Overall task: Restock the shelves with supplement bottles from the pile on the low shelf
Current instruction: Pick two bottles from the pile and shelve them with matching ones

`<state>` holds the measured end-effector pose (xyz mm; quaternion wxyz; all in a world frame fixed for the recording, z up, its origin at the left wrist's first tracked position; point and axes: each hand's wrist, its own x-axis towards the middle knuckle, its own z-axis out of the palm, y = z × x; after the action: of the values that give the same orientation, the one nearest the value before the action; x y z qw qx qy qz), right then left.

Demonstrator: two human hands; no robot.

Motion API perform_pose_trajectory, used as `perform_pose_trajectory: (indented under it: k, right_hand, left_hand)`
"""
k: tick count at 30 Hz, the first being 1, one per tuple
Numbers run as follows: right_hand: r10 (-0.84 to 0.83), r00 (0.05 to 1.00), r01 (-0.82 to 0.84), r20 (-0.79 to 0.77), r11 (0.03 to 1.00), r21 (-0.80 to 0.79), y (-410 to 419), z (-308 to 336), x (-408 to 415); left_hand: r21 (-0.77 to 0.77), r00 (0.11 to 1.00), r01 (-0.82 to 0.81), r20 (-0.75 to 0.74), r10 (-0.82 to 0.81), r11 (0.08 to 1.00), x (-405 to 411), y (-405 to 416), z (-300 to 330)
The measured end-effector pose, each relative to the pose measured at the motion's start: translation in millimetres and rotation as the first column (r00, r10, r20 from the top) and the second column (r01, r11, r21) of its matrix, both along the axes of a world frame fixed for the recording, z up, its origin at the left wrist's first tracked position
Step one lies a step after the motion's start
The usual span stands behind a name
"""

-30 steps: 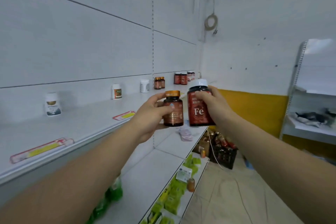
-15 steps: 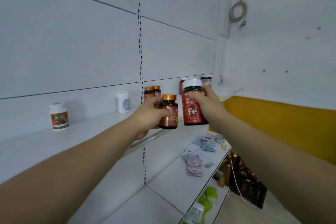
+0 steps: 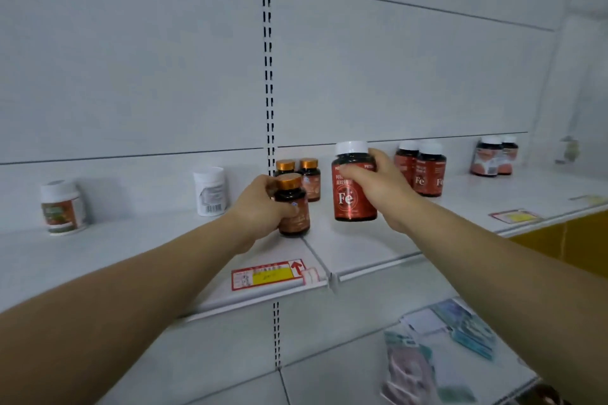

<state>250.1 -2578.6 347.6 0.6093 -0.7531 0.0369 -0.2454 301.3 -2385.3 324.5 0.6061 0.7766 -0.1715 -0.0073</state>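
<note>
My left hand [image 3: 263, 207] is curled round a small dark bottle with a gold cap [image 3: 291, 207], thumb and fingers wrapped about its left side and back. The bottle stands upright with its base on the upper shelf [image 3: 131, 250], right at the seam between two shelf boards. Its coppery label carries print too small for me to read.

My right hand [image 3: 378, 184] grips a taller red bottle with a white cap [image 3: 353, 184], fingers closed round its shoulder and right side, thumb across the front just under the cap. The label shows a large white "Fe" with lines of Chinese characters above it that I cannot make out. Whether its base touches the shelf or hangs just over it I cannot tell.

Just behind the small bottle stand two matching gold-capped bottles [image 3: 304, 174], side by side against the back panel. To the right of my right hand stand two more red "Fe" bottles [image 3: 424, 171], touching each other, and farther right another pair of dark bottles with pale labels [image 3: 493, 156]. To the left are a white jar [image 3: 210, 191] showing a barcode, and well beyond it a white jar with a red and green label [image 3: 62, 207].

On the shelf's front edge sits a red-bordered price tag [image 3: 269, 274] with a yellow panel and a red arrow; its writing is illegible. A second tag [image 3: 515, 216] lies farther right. Blurred packets [image 3: 427, 348] lie on the shelf below.
</note>
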Motion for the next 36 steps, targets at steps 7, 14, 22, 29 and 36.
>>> perform_pose_trajectory:
  k: [7,14,22,29,36]
  right_hand:
    - [0.132,0.99,-0.135,-0.038,0.986,-0.097,-41,-21,71]
    - [0.286,0.953,-0.297,-0.1,0.946,-0.128,-61,-25,107]
    - [0.402,0.915,-0.403,-0.035,0.909,-0.107,-97,-16,98]
    - [0.419,0.905,-0.42,0.073,0.907,-0.002,-171,-2,48]
    - [0.226,0.967,-0.228,0.115,0.974,0.005,-276,1,5]
  left_hand:
    - [0.087,0.988,-0.143,0.069,0.137,0.986,50,-27,-11]
    - [0.207,0.948,-0.317,0.108,0.301,0.925,67,-42,-5]
    - [0.203,0.839,-0.525,0.282,0.464,0.826,25,-78,16]
    - [0.105,0.989,-0.15,0.036,0.147,0.983,-34,-204,4]
    - [0.021,0.993,0.116,0.014,-0.116,0.993,-44,-321,5]
